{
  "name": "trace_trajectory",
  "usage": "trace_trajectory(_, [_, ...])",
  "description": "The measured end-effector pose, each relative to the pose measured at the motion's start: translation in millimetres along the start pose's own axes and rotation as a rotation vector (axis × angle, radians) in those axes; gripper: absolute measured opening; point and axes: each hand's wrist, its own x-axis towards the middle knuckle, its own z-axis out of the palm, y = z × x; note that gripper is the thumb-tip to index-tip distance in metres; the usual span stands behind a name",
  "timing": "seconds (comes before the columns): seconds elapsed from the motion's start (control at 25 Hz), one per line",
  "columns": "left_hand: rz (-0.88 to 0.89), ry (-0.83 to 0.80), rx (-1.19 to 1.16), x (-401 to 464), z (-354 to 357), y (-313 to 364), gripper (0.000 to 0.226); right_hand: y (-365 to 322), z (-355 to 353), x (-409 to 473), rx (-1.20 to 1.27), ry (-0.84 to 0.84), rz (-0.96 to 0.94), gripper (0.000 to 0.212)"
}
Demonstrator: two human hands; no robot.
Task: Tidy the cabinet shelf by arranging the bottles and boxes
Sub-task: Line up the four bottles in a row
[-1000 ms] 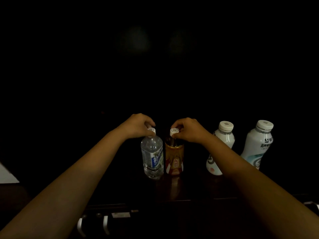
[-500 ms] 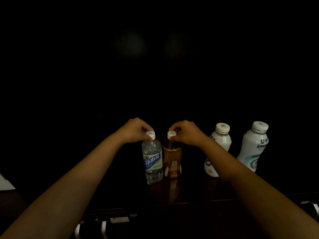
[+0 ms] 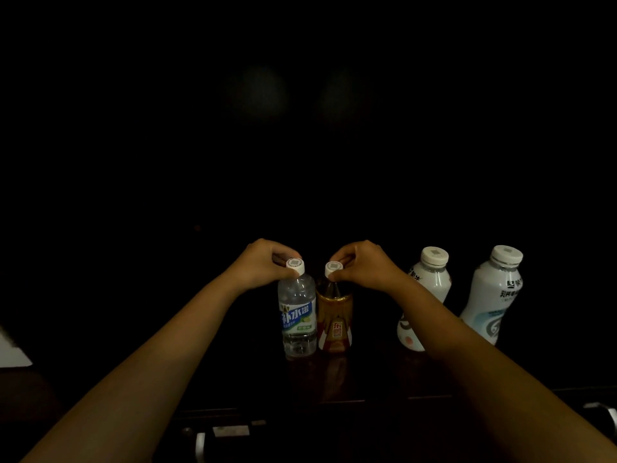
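A clear water bottle [image 3: 298, 315] with a blue label stands upright on the dark shelf [image 3: 367, 379]. Right beside it, touching, stands an amber drink bottle [image 3: 335, 324] with a gold and red label. My left hand [image 3: 263, 264] pinches the white cap of the clear bottle. My right hand [image 3: 362, 262] pinches the white cap of the amber bottle. Two white milk bottles stand to the right, the nearer white bottle [image 3: 429, 289] partly hidden by my right forearm, the farther white bottle [image 3: 494, 295] in plain sight.
The cabinet interior behind the bottles is almost black. Metal handles [image 3: 200, 444] show below the shelf's front edge, and another metal handle [image 3: 609, 417] sits at the right. A pale object [image 3: 13, 350] lies at the far left edge.
Both hands have stayed on the caps. The clear bottle has turned so its blue label faces me more fully, and both bottles sit a little nearer the front.
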Motion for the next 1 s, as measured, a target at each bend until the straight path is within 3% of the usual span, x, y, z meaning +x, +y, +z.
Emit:
trace_trajectory(0.36, [-0.017, 0.017, -0.156, -1, 2, -4, 0.032, 3, 3, -3, 0.071, 0.064, 0.066, 0.027])
trace_trajectory(0.56, [0.027, -0.019, -0.051, 4, 1, -7, 0.031, -5, 4, -7, 0.035, 0.062, 0.071, 0.029])
trace_trajectory(0.64, [0.019, -0.052, 0.030, 8, -1, -4, 0.039, -8, -2, -11, 0.009, 0.029, 0.073, 0.040])
trace_trajectory(0.72, [0.023, -0.023, 0.077, 16, -3, 6, 0.049, -9, -21, -16, -0.030, 0.031, 0.051, 0.050])
trace_trajectory(0.8, [0.097, 0.020, 0.058, 24, 0, 27, 0.054, -3, -57, -24, -0.059, 0.114, 0.019, 0.046])
trace_trajectory(1.0, [0.326, -0.114, 0.138, 55, 44, 101, 0.055, 46, -163, -59, -0.262, 0.375, 0.145, 0.035])
